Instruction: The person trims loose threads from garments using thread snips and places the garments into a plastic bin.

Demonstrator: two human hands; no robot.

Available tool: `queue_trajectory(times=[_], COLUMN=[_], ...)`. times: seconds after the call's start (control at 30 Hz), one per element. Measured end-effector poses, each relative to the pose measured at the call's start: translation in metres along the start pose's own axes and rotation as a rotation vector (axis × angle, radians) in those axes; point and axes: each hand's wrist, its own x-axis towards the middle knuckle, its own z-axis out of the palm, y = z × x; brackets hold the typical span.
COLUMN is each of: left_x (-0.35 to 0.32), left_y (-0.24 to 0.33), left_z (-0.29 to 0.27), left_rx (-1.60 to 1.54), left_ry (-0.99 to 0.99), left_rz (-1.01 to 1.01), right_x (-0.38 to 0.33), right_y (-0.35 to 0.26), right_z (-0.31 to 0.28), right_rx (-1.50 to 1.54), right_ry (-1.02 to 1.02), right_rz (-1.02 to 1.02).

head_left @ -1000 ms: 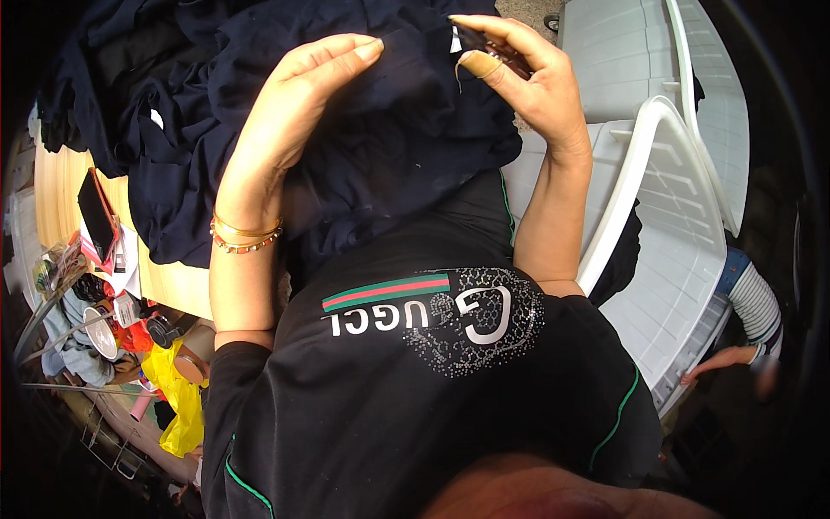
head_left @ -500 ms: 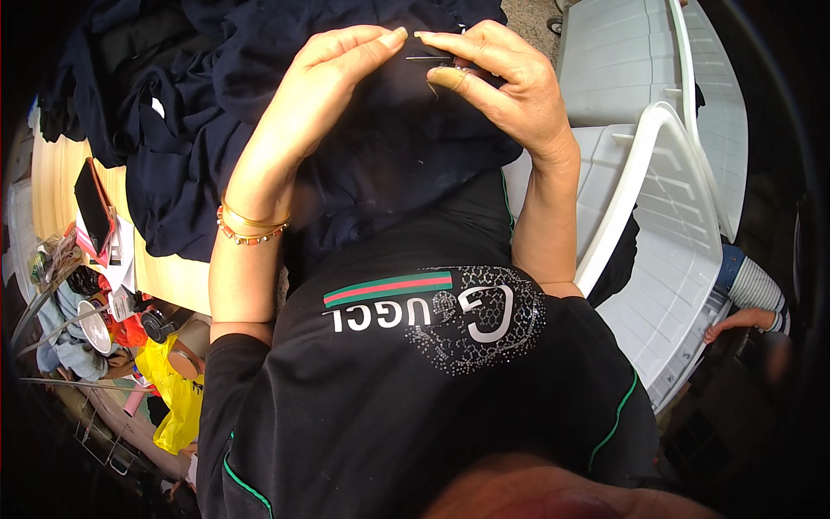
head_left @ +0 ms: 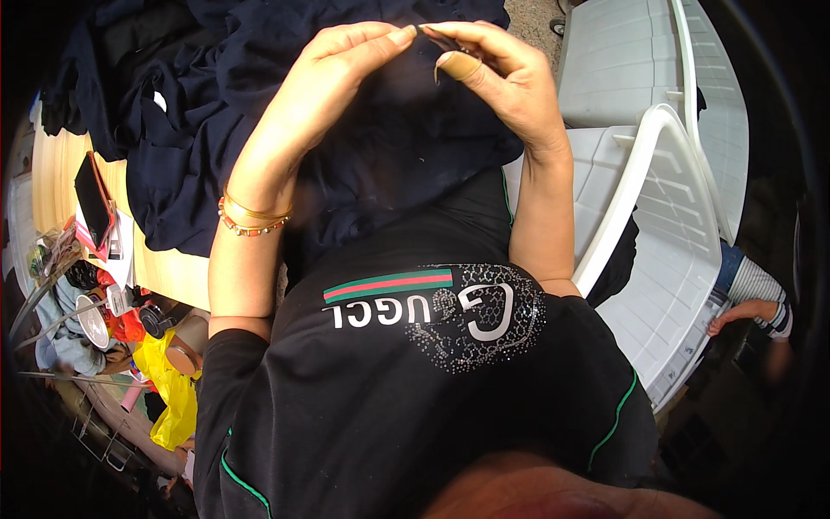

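Dark navy cloth [head_left: 363,173] lies in folds over the table and my lap. Above it, my left hand [head_left: 346,65] pinches thumb and index finger together; whatever is between the tips is too small to make out. Close against those fingertips is my right hand [head_left: 510,78], curled around small dark metal thread snips [head_left: 446,41], mostly hidden by the fingers. A tan wrap [head_left: 461,66] covers the tip of my right thumb, and a short thread-like strand hangs beside it.
White plastic bins [head_left: 596,173] stand at my right, with dark cloth in one. Beyond them a person's hand [head_left: 735,316] rests on a bin edge. At left, the wooden table [head_left: 169,272] bears a dark flat case [head_left: 93,201] and papers; a yellow bag [head_left: 169,389] hangs lower.
My right hand has turned and drawn its fingers closer to my left fingertips. The thin blade that stuck out leftward from it now points up among the fingers.
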Motion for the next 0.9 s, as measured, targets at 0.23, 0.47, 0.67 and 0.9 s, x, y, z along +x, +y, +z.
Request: queue_trajectory(times=[0.23, 0.47, 0.67, 0.9], left_x=[-0.003, -0.010, -0.017, -0.026], left_y=[0.011, 0.014, 0.015, -0.012], left_z=[-0.019, -0.029, -0.020, -0.011], left_rx=[0.296, 0.140, 0.276, 0.890], left_ry=[-0.189, -0.152, -0.153, -0.079], left_rz=[-0.021, 0.011, 0.032, 0.260], right_x=[-0.003, -0.004, 0.001, 0.002], right_y=[0.007, 0.018, 0.004, 0.033], right_z=[-0.035, -0.033, -0.021, -0.024], right_rx=[0.037, -0.110, -0.120, -0.268], right_ry=[-0.041, 0.134, 0.068, 0.094], right_rz=[0.115, 0.179, 0.088, 0.082])
